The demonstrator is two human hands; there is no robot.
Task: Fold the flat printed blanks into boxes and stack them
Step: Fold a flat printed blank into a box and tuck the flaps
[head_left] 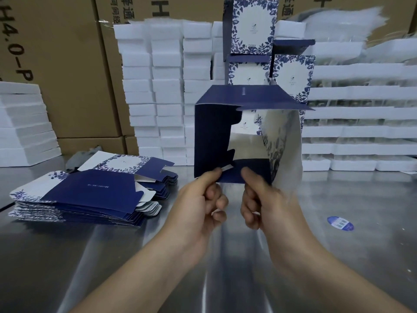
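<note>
I hold a navy and white floral box blank (212, 136) opened into a square tube above the steel table, its open end facing me. My left hand (203, 199) pinches the lower left flap. My right hand (259, 199) grips the lower right flap beside it. The tube's right wall is motion-blurred. A pile of flat printed blanks (90, 193) lies on the table at the left. Folded boxes (252, 26) with the same floral print stand stacked behind the tube, the rightmost box (293, 75) with its lid flap up.
Columns of white foam blocks (158, 86) line the back, with brown cartons (67, 64) behind them. Stacked white trays (361, 123) fill the right. More white foam (24, 123) sits far left. A blue round sticker (340, 223) lies on the steel table (112, 256).
</note>
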